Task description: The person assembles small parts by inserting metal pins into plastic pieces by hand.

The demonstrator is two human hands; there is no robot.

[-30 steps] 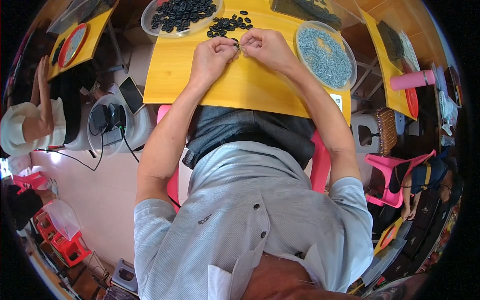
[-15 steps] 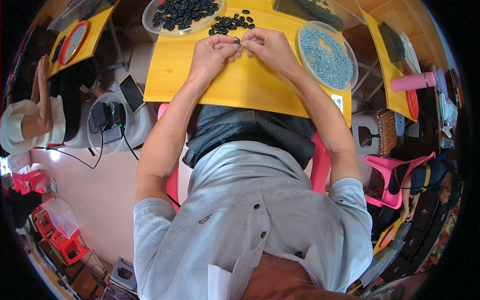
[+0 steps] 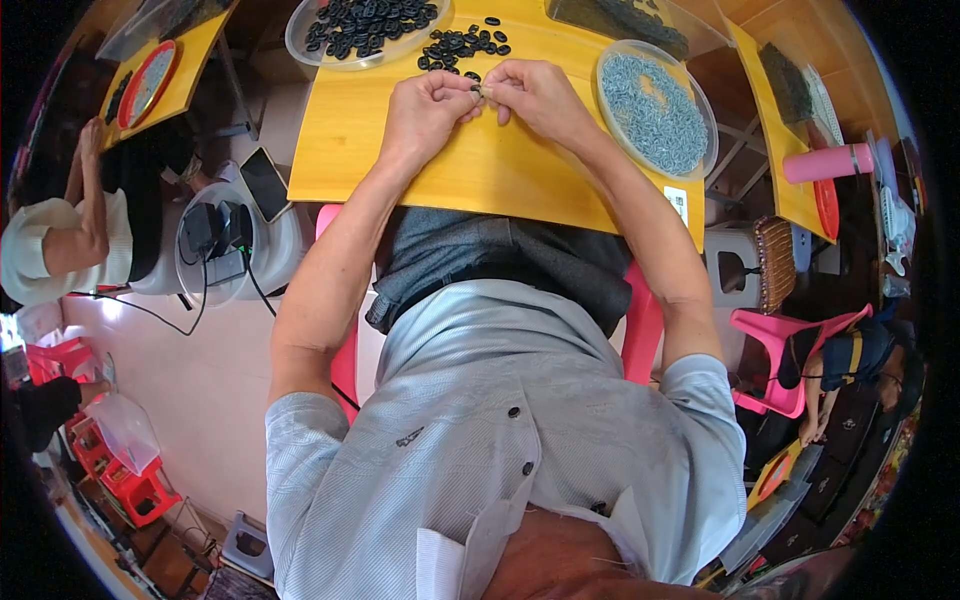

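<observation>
Over the yellow table (image 3: 360, 150), my two hands meet at the fingertips. A small black oval piece (image 3: 475, 88) is pinched in my left hand (image 3: 424, 115). My right hand (image 3: 532, 95) is closed in a pinch right against it; whatever is between those fingertips is too small to make out. Just beyond the fingers lies a loose pile of black oval pieces (image 3: 455, 46). More of them fill a clear round tub (image 3: 296, 44) at the far left. To the right of my right hand, a clear round tray (image 3: 712, 150) holds many small silvery screw-like parts (image 3: 655, 125).
A clear bin (image 3: 625, 25) with dark contents stands at the table's far edge. On the left, a stool carries a tub with black adapters (image 3: 205, 230) and cables, beside a tablet (image 3: 263, 185). A pink bottle (image 3: 825, 163) rests on the right-hand table. Other people sit on both sides.
My hands stay together in nearly the same place. The fingertips have shifted slightly, and a black piece just beyond them now shows more clearly.
</observation>
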